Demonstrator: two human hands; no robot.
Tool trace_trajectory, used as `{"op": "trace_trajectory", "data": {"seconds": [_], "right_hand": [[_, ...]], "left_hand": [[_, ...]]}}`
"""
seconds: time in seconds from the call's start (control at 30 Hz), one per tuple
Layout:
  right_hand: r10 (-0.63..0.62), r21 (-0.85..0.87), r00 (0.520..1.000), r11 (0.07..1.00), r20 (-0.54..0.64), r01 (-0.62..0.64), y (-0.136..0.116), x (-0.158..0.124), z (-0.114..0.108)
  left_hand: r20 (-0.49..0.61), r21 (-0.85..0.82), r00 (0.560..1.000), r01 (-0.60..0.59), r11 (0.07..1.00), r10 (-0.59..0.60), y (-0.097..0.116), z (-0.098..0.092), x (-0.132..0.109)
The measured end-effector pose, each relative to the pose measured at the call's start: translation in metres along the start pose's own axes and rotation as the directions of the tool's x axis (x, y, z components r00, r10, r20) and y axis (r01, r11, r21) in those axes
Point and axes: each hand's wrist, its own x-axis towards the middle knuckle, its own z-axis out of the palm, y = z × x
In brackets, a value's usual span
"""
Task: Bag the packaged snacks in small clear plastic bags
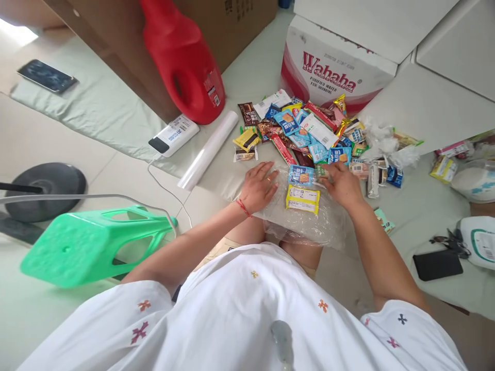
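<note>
Centre: L hand (260, 186) flat, open, on clear bag (305, 229); R hand (342, 184) curled at blue pkt (300, 175), hold unclear; risk: slick bag shifts, yellow pkt (302, 199) slides away.

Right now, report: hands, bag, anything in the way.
Left hand flat on clear bag. Right hand at blue packet, grip unclear. Yellow packet on bag; snack pile just beyond.

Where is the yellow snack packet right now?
Head view, centre: the yellow snack packet lies on the clear plastic bag between the left hand and right hand, just below a blue packet.
</note>
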Motion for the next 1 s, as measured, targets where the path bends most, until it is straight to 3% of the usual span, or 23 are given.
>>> {"op": "trace_trajectory", "data": {"seconds": [0.1,0.23,0.3,0.37,0.47,0.57,0.63,0.73,0.87,1.0], "right_hand": [[0.007,-0.076,0.999,0.997,0.051,-0.003,0.0,0.006,0.004],[0.003,-0.019,0.998,1.0,0.07,-0.002,0.005,0.009,0.008],[-0.023,0.032,0.998,0.999,0.052,0.022,0.012,0.002,0.007],[-0.048,0.053,0.999,0.997,0.024,0.047,0.02,-0.011,0.004],[-0.071,0.052,0.997,0.996,0.004,0.071,0.028,-0.037,0.004],[-0.11,0.053,0.994,0.992,-0.004,0.11,0.029,-0.061,0.009],[-0.127,0.062,0.992,0.99,-0.02,0.128,0.027,-0.069,0.014],[-0.137,0.073,0.989,0.987,-0.048,0.141,0.021,-0.071,0.017],[-0.143,0.082,0.987,0.985,-0.079,0.149,0.016,-0.065,0.011],[-0.113,0.073,0.993,0.991,-0.039,0.115,0.017,-0.066,0.007]], "left_hand": [[-0.053,0.005,0.998,0.029,1.0,-0.029,0.01,-0.001,0.023],[0.022,0.047,0.997,0.074,0.996,-0.075,0.016,0.006,0.057],[0.056,0.045,0.998,0.035,0.998,-0.038,0.013,0.007,0.064],[0.088,0.02,0.993,-0.075,0.997,0.073,0.006,0.004,0.06],[0.132,-0.04,0.953,-0.271,0.962,0.274,-0.005,-0.005,0.039],[0.135,-0.109,0.928,-0.336,0.936,0.349,-0.007,-0.013,0.016],[0.076,-0.127,0.951,-0.288,0.949,0.298,-0.002,-0.014,0.012],[-0.01,-0.124,0.984,-0.177,0.976,0.177,0.011,-0.007,0.028],[0.059,-0.106,0.998,-0.008,0.994,0.014,0.023,0.007,0.064],[0.159,-0.142,0.986,0.08,0.987,-0.057,0.023,0.014,0.076]]}}
